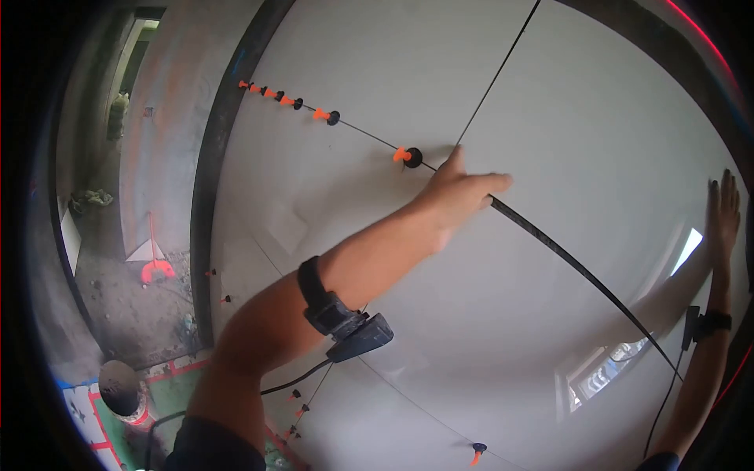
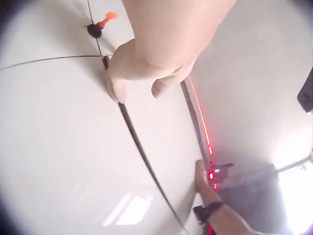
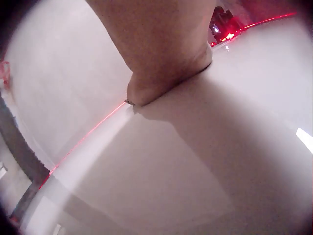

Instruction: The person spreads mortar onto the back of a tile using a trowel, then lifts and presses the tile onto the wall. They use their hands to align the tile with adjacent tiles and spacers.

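Large glossy pale panels (image 1: 550,102) meet along thin dark seams. In the head view my left hand (image 1: 463,188) touches the surface where seams meet, thumb and fingers spread apart. A wider dark gap (image 1: 585,273) runs from it to the lower right. The left wrist view shows fingertips of that hand (image 2: 142,66) at the upper end of the gap (image 2: 139,147). An orange and black clip (image 1: 408,157) sits in the seam just left of the hand. My right hand (image 1: 724,216) rests at the far right edge, fingers extended; its fingers are hidden in the right wrist view (image 3: 161,78).
Several more orange and black clips line the upper-left seam, and another clip (image 1: 478,449) is at the bottom. A round bucket-like container (image 1: 122,388) stands lower left. A red laser line (image 3: 93,131) runs along the panel edge near a lit device (image 3: 224,27).
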`<state>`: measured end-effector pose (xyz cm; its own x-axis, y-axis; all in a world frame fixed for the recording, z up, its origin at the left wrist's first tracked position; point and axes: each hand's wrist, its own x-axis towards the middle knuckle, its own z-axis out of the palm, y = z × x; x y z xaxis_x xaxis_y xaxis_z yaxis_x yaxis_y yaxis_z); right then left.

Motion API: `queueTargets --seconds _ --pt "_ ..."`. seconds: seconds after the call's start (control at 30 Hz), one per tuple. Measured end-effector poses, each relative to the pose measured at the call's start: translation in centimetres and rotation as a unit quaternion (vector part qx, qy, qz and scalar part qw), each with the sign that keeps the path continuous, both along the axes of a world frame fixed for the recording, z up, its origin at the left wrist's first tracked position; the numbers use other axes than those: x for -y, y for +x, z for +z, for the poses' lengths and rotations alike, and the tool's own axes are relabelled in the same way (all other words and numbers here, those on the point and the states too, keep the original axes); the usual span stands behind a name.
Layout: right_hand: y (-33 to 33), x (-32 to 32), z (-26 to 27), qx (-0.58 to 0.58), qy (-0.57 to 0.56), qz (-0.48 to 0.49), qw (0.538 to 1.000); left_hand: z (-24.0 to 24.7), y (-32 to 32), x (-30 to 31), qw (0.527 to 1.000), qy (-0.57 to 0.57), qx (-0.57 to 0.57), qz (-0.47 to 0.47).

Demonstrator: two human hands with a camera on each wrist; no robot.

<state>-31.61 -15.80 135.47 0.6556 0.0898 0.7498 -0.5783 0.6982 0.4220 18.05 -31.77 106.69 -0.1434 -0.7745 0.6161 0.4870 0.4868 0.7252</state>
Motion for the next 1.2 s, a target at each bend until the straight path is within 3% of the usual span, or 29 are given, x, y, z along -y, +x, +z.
queueTargets --seconds 0.03,0.17,0.23,0.27,0.3,0.33,0.37,0.4,0.43,0.47,0.53,0.63,0.7,0.77,0.83,0.9,0.93,1.0,1.03,1.07,1.1,1.17,1.2 --pt "-0.8 0.1 0.6 -0.025 0.023 -0.018 0.999 0.0 0.0 -0.1 0.996 0.028 -0.041 -0.069" --pt "-0.3 0.3 0.7 0.063 -0.015 0.015 0.998 -0.3 -0.3 -2.2 0.987 0.023 -0.112 -0.11" --pt "-2.6 0.1 2.4 -0.143 0.028 -0.011 0.989 -1.6 0.0 -3.3 0.998 -0.005 -0.007 -0.068" --pt "-2.4 0.3 2.0 -0.144 0.03 -0.011 0.989 -2.9 -1.0 -3.1 0.998 -0.003 -0.008 -0.068" --pt "-2.0 0.6 1.1 -0.065 -0.002 0.007 0.998 -4.4 -2.9 -2.3 0.989 -0.135 0.014 0.052" --pt "-1.8 0.7 0.6 0.015 -0.035 0.025 0.999 -4.8 -4.4 -1.7 0.949 -0.263 0.035 0.171" --pt "-1.8 0.6 0.7 0.013 -0.036 0.025 0.999 -4.3 -5.3 -1.7 0.884 -0.347 0.091 0.3" --pt "-2.0 0.7 1.1 0.038 -0.035 0.026 0.998 -3.7 -6.3 -1.5 0.792 -0.417 0.144 0.421" --pt "-2.1 1.0 1.6 0.062 -0.033 0.027 0.997 -2.9 -7.2 -0.3 0.753 -0.458 0.164 0.443" --pt "0.3 1.2 0.8 0.06 -0.032 0.029 0.997 -2.2 -7.6 0.8 0.752 -0.457 0.164 0.445" --pt "2.8 1.2 0.5 0.094 -0.014 0.035 0.995 -1.1 -8.3 2.5 0.7 -0.51 0.146 0.478" --pt "3.0 1.3 2.4 0.146 0.02 0.044 0.988 -0.1 -8.2 3.0 0.695 -0.521 0.156 0.469" --pt "9.7 0.8 -1.6 0.179 0.032 0.051 0.982 0.6 -8.4 3.5 0.684 -0.538 0.16 0.466" --pt "12.5 1.0 -1.8 0.213 0.047 0.054 0.975 0.5 -8.7 3.8 0.672 -0.538 0.157 0.484" --pt "5.8 -0.8 -1.1 0.254 0.059 0.042 0.964 0.5 -7.8 3.8 0.672 -0.525 0.179 0.49" --pt "-0.9 -0.3 -0.1 0.039 0.164 0.109 0.98 0.5 -8.0 3.6 0.678 -0.508 0.218 0.484" --pt "1.0 -0.5 -2.7 0.076 0.167 0.088 0.979 0.7 -7.9 3.6 0.666 -0.511 0.216 0.499" --pt "1.1 -0.6 -9.4 -0.05 0.136 0.042 0.989 1.1 -7.4 3.5 0.64 -0.508 0.276 0.506" --pt "0.1 -1.5 -13.5 -0.023 0.176 0.108 0.978 1.1 -7.4 4.0 0.638 -0.494 0.286 0.517" --pt "1.1 -3.1 -17.2 0.116 0.187 0.103 0.97 1.1 -7.9 4.0 0.627 -0.47 0.306 0.54" --pt "1.1 -4.3 -20.5 0.16 0.214 0.103 0.958 1.1 -8.1 4.7 0.605 -0.478 0.296 0.564" --pt "0.3 -6.8 -24.6 0.195 0.238 0.041 0.951 1.8 -7.9 6.2 0.516 -0.495 0.308 0.628" --pt "-0.5 -7.5 -24.6 0.202 0.227 0.034 0.952 2.0 -8.1 6.2 0.516 -0.506 0.3 0.623"
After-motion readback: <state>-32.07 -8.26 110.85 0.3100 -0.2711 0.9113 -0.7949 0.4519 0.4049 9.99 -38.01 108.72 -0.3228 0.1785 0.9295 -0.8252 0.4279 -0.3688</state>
